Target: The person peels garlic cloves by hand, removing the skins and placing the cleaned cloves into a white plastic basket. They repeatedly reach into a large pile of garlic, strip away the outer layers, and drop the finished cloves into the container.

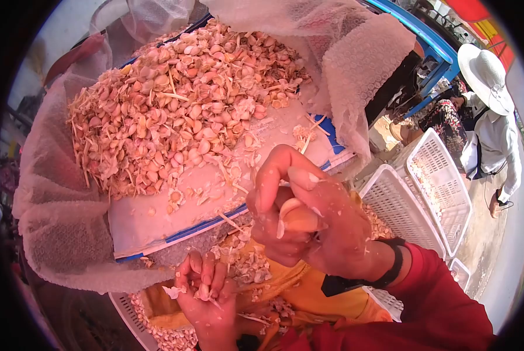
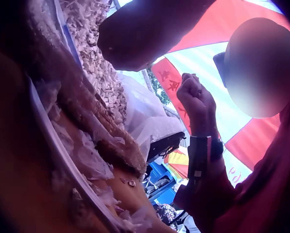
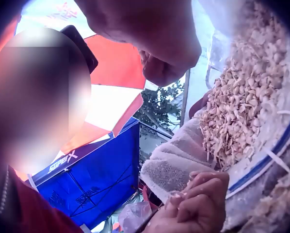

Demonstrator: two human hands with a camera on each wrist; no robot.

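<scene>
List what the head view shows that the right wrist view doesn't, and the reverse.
Only the head view: a garlic clove plainly held in the right hand, the white plastic crates, the orange cloth, and a person in a white hat.

Only the right wrist view: a blue panel with white lettering and leafy branches.

Both: the garlic heap, the textured plastic sheet beside it, and both hands, the left hand with its fingers curled.
</scene>
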